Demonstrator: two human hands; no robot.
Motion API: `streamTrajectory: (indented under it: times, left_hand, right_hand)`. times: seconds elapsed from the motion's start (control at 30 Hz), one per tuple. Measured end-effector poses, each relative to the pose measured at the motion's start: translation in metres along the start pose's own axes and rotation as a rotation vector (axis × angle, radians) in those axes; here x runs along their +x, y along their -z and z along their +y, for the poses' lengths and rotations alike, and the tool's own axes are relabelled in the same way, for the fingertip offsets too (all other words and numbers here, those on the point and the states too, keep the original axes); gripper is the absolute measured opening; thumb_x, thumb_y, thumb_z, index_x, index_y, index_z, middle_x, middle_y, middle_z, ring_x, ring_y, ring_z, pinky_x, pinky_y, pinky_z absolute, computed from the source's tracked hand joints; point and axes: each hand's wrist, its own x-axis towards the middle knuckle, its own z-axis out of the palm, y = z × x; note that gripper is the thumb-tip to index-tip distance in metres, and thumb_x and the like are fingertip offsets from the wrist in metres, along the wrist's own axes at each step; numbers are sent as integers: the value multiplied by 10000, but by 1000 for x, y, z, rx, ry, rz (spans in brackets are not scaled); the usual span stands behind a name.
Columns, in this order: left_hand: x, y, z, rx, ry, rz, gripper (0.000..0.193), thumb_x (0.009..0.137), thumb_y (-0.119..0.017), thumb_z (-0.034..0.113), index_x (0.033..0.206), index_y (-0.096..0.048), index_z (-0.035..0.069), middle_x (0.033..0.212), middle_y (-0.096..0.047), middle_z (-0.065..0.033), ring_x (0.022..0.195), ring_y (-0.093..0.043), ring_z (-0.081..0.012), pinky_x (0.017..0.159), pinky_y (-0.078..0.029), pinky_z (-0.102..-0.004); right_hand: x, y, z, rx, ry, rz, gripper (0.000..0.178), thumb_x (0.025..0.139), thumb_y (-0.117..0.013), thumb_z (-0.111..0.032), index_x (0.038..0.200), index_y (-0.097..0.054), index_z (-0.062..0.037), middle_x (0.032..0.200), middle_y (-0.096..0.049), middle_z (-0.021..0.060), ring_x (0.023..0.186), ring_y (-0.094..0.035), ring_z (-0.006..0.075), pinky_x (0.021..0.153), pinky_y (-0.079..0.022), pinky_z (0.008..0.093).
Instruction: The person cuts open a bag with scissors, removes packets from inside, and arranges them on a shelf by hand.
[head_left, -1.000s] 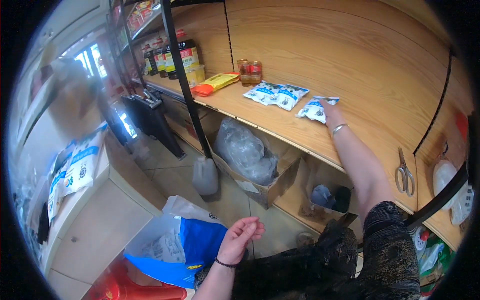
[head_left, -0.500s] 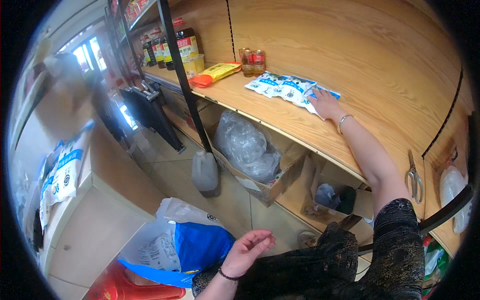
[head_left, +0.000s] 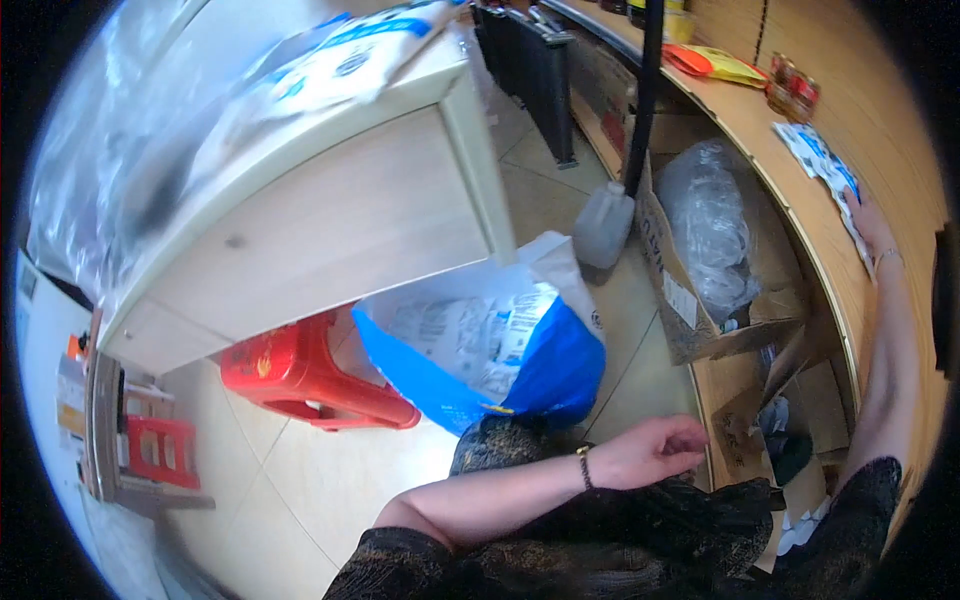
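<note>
- So your right hand (head_left: 868,220) is on the white-and-blue packets (head_left: 818,155) lying on the wooden shelf (head_left: 803,205). Fingers touch them, but I can't tell if they're gripping.
- Your left hand (head_left: 655,452) hangs in front of the shelf, half open, nothing in it.
- Those packets lie pretty near the shelf's front edge; dragging your wrist back could pull one off, maybe into the open cardboard box (head_left: 685,330) below the shelf.
- Two small jars (head_left: 793,90) stand on the shelf past the packets; a hard shove that way could topple them.
- Blue bag (head_left: 565,375) sits open left of the shelf; bumping it might spill it, imo.
</note>
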Motion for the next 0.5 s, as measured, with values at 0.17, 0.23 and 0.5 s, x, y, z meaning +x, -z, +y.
streamTrajectory:
  times: [0.17, 0.23, 0.5]
  left_hand:
    - [-25, 4, 34, 270, -631, 608, 203, 816, -574, 16, 1018, -549, 9, 855, -590, -57, 747, -558, -103, 691, -461, -240]
    - [-62, 34, 43, 634, -876, 864, 151, 823, -505, -33, 969, -539, -13, 838, -579, -105, 712, -561, -150, 642, -461, -253]
    - [-75, 167, 64, 1477, 727, 616, 292, 794, -521, 219, 1025, -604, 62, 1063, -582, -190, 956, -576, -341, 818, -471, -408]
  right_hand:
    - [-87, 102, -189, 576, 222, 67, 283, 901, -467, -225, 1011, -567, 16, 910, -624, 149, 820, -582, 210, 747, -445, 308]
    - [-199, 191, -309, 793, 405, -165, 243, 873, -497, -196, 969, -572, 14, 834, -608, 113, 776, -574, 183, 699, -454, 293]
    - [-367, 301, -370, 1079, 1265, 78, 256, 714, -542, -140, 954, -568, -54, 924, -562, 80, 811, -544, 206, 724, -451, 313]
